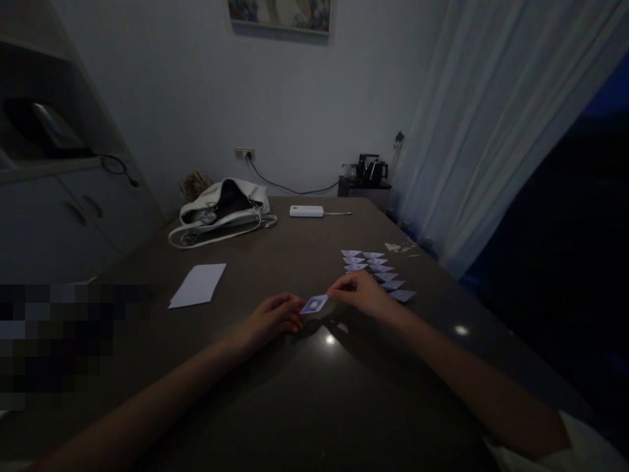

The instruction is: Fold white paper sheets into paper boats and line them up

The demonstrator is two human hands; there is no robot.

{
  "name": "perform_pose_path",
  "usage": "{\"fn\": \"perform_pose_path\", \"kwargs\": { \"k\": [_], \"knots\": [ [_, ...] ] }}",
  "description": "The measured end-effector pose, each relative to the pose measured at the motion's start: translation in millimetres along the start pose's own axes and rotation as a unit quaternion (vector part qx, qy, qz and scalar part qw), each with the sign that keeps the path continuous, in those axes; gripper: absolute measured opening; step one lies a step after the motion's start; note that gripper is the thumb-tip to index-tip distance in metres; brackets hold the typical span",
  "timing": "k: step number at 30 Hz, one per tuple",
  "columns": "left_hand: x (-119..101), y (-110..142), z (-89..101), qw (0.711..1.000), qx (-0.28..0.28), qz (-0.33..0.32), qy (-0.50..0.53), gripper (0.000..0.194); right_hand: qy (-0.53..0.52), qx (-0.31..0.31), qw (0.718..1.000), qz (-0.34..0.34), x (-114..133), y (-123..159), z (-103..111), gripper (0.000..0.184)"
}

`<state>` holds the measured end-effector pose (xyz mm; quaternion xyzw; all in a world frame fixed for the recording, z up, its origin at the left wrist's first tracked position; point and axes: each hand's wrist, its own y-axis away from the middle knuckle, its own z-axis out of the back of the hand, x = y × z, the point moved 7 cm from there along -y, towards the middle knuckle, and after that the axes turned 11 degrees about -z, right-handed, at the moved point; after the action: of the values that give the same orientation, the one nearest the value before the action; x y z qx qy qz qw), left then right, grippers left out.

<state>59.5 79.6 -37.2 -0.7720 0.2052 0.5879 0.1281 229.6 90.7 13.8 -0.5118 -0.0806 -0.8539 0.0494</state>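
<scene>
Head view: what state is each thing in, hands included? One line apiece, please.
Left hand: fingers closed on the card's near-left corner
Right hand: fingers pinching its opposite corner
Card: held between both hands, printed side visible
Small paper pieces: laid out in two columns
White sheets: flat, unevenly stacked
White bag: open
Black kettle: upright
Plug: in the wall socket
Cabinet doors: shut

White bag [223, 213] on dark table [295, 246], white device [306, 211] behind, black kettle [376, 172], sheer curtain [457, 118]
</scene>
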Motion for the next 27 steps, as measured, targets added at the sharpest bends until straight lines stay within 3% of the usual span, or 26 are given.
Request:
{"fn": "perform_pose_path", "kwargs": {
  "k": [4, 9, 14, 20, 27],
  "knots": [
    [0.0, -0.8, -0.1, 1.000, -0.008, 0.014, -0.005, 0.027, 0.000, -0.040, 0.999, 0.008, 1.2, -2.8, 20.3, 0.013],
    [-2.3, -0.8, 0.1, 1.000, -0.007, 0.013, -0.019, 0.024, -0.011, -0.109, 0.994, 0.002, 2.2, -6.5, 60.9, 0.014],
    [-3.5, -1.5, 1.2, 0.999, -0.002, 0.011, -0.037, 0.019, 0.021, -0.176, 0.984, -0.027, -17.0, -0.7, 93.3, 0.013],
    [-4.9, -0.3, 2.3, 0.999, -0.009, 0.008, -0.047, 0.016, 0.101, -0.203, 0.972, -0.063, -54.2, 18.1, 104.3, 0.019],
    [-4.0, -1.6, 3.5, 0.999, -0.008, 0.001, -0.052, 0.013, 0.137, -0.220, 0.962, -0.088, -68.2, 24.7, 104.1, 0.022]
  ]
}}
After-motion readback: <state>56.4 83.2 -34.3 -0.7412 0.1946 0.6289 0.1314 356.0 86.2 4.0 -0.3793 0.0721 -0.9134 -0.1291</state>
